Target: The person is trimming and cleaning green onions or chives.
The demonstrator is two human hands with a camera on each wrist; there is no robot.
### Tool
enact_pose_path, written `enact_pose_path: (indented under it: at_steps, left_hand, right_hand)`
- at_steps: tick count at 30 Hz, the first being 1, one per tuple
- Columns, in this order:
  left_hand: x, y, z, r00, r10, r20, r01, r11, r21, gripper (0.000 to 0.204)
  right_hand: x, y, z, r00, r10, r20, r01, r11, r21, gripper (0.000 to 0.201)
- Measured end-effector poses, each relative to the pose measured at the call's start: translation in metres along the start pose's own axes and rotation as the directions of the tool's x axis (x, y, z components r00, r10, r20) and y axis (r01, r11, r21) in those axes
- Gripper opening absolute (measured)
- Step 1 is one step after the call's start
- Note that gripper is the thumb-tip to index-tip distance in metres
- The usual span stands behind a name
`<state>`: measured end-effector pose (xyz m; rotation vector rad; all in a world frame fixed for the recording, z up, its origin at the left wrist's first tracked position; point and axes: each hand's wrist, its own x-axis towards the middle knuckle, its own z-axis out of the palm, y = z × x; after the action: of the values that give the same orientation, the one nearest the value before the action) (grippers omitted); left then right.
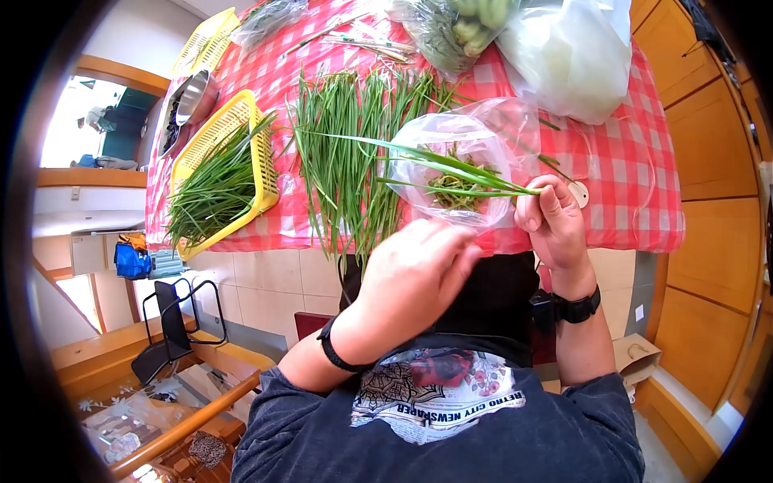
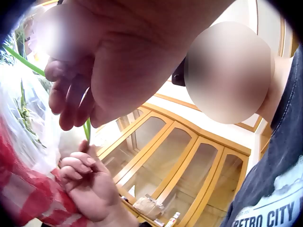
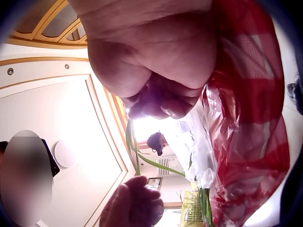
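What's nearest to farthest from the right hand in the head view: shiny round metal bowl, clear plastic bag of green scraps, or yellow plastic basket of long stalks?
From the right hand:
1. Clear plastic bag, just left.
2. Yellow plastic basket, farther left.
3. Round metal bowl, beyond the basket.

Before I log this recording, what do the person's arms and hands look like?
The left hand and right hand are gloveless. The sleeves are short and dark grey. A black band circles the left wrist, a black strap the right.
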<state>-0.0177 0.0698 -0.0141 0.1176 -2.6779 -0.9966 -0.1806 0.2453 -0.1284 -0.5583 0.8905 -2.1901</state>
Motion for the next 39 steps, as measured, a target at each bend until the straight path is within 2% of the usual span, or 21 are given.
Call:
enact_pose_path:
  at_steps: [2, 3, 5, 7, 9, 10, 18, 22, 29, 31, 35, 37, 39]
  left_hand:
    - [-0.001, 0.011, -0.006, 0.992, 0.091, 0.092, -0.088, 0.995, -0.045, 0.021]
    - [0.001, 0.016, -0.008, 0.992, 0.089, 0.089, -0.086, 0.995, -0.044, 0.021]
    - [0.007, 0.022, -0.009, 0.983, 0.181, 0.005, -0.181, 0.983, 0.0, 0.026]
    - [0.011, 0.017, -0.008, 0.985, 0.174, 0.008, -0.175, 0.983, 0.054, 0.03]
    - [0.016, 0.011, -0.005, 0.991, 0.115, -0.064, -0.091, 0.951, 0.297, 0.031]
    - [0.018, 0.009, -0.005, 0.995, 0.074, -0.072, -0.047, 0.946, 0.321, 0.03]
    - [0.027, 0.003, -0.014, 0.974, 0.08, -0.213, -0.03, 0.973, 0.227, 0.028]
    - [0.026, 0.003, -0.018, 0.953, 0.147, -0.264, -0.078, 0.964, 0.255, 0.032]
    - [0.028, 0.0, -0.018, 0.959, 0.207, -0.193, -0.149, 0.949, 0.278, 0.028]
    - [0.03, -0.001, -0.016, 0.978, 0.164, -0.126, -0.123, 0.952, 0.282, 0.025]
    - [0.029, -0.002, -0.017, 0.983, 0.135, -0.122, -0.086, 0.936, 0.342, 0.019]
    - [0.029, -0.002, -0.022, 0.989, 0.095, -0.115, -0.055, 0.949, 0.312, 0.02]
    - [0.03, -0.005, -0.027, 0.993, 0.02, -0.119, 0.002, 0.982, 0.187, 0.025]
  right_hand:
    - [0.0, 0.0, 0.0, 1.0, -0.009, 0.003, 0.009, 1.0, 0.0, 0.027]
    - [0.001, 0.0, 0.0, 1.0, -0.007, 0.006, 0.007, 1.0, 0.0, 0.027]
    - [0.001, -0.001, 0.002, 1.0, -0.01, 0.004, 0.01, 1.0, -0.012, 0.027]
    - [0.0, 0.0, 0.001, 1.0, -0.009, 0.006, 0.009, 1.0, -0.004, 0.027]
    - [0.001, 0.0, 0.0, 1.0, -0.015, 0.006, 0.015, 1.0, 0.003, 0.027]
    - [0.001, 0.0, 0.0, 1.0, -0.014, 0.014, 0.014, 1.0, -0.002, 0.027]
    - [0.002, -0.003, 0.0, 1.0, -0.001, 0.023, 0.001, 1.0, -0.018, 0.026]
    - [0.0, -0.002, 0.001, 1.0, 0.016, 0.024, -0.016, 1.0, -0.002, 0.026]
    - [0.0, -0.003, 0.002, 1.0, 0.021, 0.021, -0.021, 1.0, 0.004, 0.026]
    - [0.0, -0.004, 0.002, 1.0, 0.021, 0.021, -0.02, 1.0, -0.003, 0.027]
    - [0.0, -0.003, 0.0, 0.999, 0.027, 0.026, -0.027, 1.0, 0.003, 0.027]
    - [0.0, -0.003, 0.0, 0.999, 0.032, 0.022, -0.031, 1.0, -0.003, 0.027]
    - [0.0, -0.004, 0.0, 0.999, 0.037, 0.024, -0.036, 0.999, -0.007, 0.028]
